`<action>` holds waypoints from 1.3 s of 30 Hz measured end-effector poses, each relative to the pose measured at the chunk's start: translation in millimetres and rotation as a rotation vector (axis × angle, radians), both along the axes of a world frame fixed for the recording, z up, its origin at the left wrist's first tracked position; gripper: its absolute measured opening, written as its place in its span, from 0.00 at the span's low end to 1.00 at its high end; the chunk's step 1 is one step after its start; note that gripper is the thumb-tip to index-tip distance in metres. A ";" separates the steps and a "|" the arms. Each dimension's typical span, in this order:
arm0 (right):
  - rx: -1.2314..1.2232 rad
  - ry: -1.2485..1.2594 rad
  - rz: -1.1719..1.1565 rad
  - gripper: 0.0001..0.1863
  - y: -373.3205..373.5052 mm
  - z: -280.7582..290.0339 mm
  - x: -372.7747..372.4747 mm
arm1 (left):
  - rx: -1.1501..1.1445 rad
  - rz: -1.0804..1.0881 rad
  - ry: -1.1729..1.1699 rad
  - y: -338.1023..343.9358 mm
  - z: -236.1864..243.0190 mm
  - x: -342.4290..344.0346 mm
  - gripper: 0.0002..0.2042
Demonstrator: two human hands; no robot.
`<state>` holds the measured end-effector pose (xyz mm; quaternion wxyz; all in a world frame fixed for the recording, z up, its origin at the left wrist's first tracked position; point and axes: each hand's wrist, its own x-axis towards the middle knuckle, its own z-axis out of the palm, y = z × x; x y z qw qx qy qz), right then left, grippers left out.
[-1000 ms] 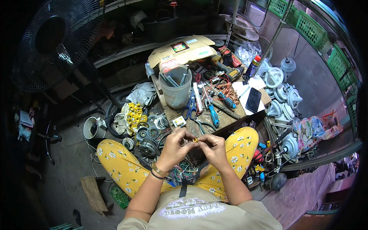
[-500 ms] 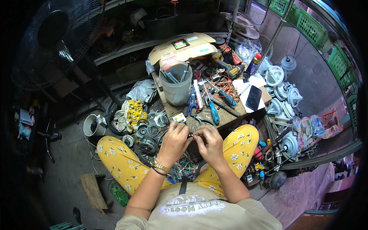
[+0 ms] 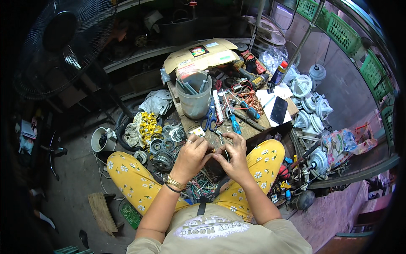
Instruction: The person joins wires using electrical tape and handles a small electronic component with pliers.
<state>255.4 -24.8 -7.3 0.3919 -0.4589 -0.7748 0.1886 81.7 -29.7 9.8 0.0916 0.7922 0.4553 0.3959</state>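
My left hand point(image 3: 192, 153) is closed in a pinch on a small dark piece with an orange tip point(image 3: 212, 150), too small to name. Beside it, my right hand point(image 3: 234, 158) curls its fingers around something thin and dark, mostly hidden by the thumb and fingers. Both hands meet over my lap, just short of the wooden bench point(image 3: 249, 132). Beyond the fingertips lie blue-handled pliers point(image 3: 235, 125), blue scissors point(image 3: 209, 118) and a small white-and-yellow box point(image 3: 197, 131).
A translucent bucket point(image 3: 194, 101) holding strips stands on the bench, near a phone point(image 3: 278, 110), a spray can point(image 3: 279, 73), copper wire point(image 3: 252, 101) and a drill point(image 3: 259, 80). Motor parts point(image 3: 163, 160) lie at left. White plastic pieces point(image 3: 313, 122) pile up at right.
My right hand has opened its curl a little, its fingers lifting away from the left hand. The left hand stays nearly in place with its pinch.
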 end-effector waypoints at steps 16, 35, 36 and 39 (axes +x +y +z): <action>-0.127 0.113 0.228 0.16 8.4 -3.5 5.7 | -0.064 -0.077 -0.196 1.8 -14.2 -5.5 0.10; -0.401 0.845 0.508 0.13 -3.4 -2.0 7.4 | -0.618 0.064 -1.423 16.7 -66.1 -31.0 0.07; -0.471 0.877 0.568 0.15 -1.4 -6.6 10.1 | -0.575 0.050 -1.614 17.1 -68.6 -31.2 0.09; -0.876 0.769 0.452 0.16 5.6 -71.6 15.8 | -0.699 0.134 -2.011 20.3 -49.1 -22.6 0.10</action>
